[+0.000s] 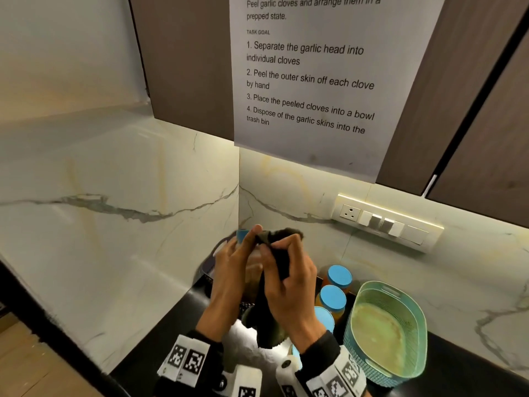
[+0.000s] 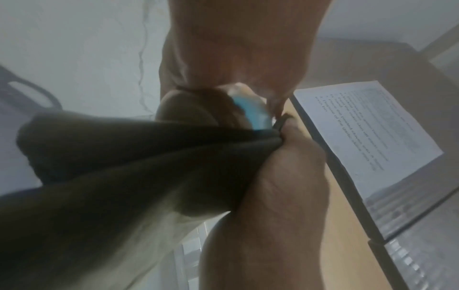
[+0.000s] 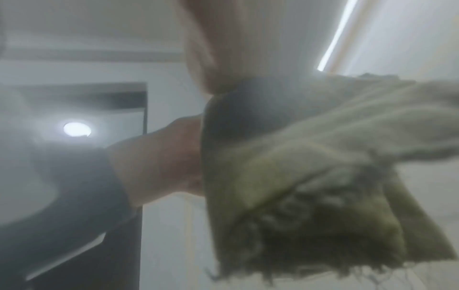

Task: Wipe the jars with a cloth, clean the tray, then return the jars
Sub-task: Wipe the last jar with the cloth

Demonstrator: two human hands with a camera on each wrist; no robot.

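Note:
In the head view both hands are raised above the black counter. My left hand (image 1: 230,267) grips a clear jar (image 1: 253,272) with a blue lid (image 1: 242,234). My right hand (image 1: 289,282) holds a dark olive cloth (image 1: 272,313) pressed over the jar's top and side, with the rest hanging down. The left wrist view shows the blue lid (image 2: 250,109) between my palm and the cloth (image 2: 124,166). The cloth (image 3: 323,166) fills the right wrist view. Most of the jar is hidden by fingers and cloth. A dark tray (image 1: 207,267) sits behind my hands in the corner.
Three blue-lidded jars (image 1: 339,276) (image 1: 332,299) (image 1: 325,318) stand on the counter right of my hands. A teal basket (image 1: 415,310) stands further right. A switch panel (image 1: 386,222) is on the marble wall, and a printed sheet (image 1: 309,81) hangs from the cabinet overhead.

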